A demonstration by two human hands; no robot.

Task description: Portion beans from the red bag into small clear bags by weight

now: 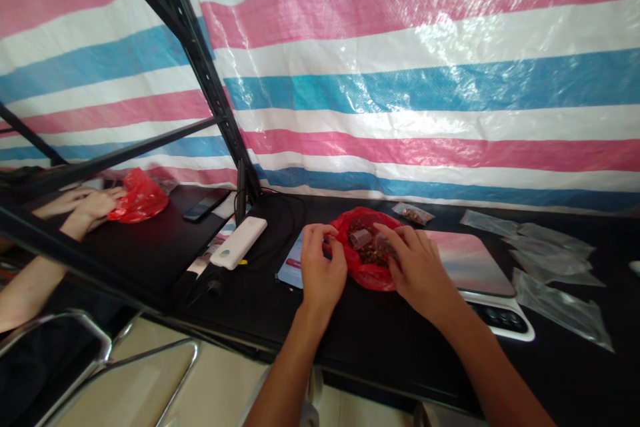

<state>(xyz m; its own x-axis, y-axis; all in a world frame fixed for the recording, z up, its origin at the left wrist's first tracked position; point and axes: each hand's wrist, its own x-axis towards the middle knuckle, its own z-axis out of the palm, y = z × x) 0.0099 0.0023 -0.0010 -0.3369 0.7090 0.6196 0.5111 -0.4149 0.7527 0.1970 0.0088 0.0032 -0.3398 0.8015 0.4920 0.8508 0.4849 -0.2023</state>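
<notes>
A red plastic bag (369,275) lies open on the black table (350,340), with small brown pieces inside. My left hand (321,268) pinches the bag's left rim with curled fingers. My right hand (417,265) reaches into the bag from the right, its fingers closed round a small clear cup (384,245). A second small cup (361,237) lies among the brown pieces in the bag.
A small filled packet (413,215) lies behind the bag. Several empty clear pouches (547,255) lie to the right. A scale-like slab (470,264) and a phone (505,319) sit beside my right hand. A white power bank (239,242) lies left. Another person's hands (87,205) hold another red bag (140,197).
</notes>
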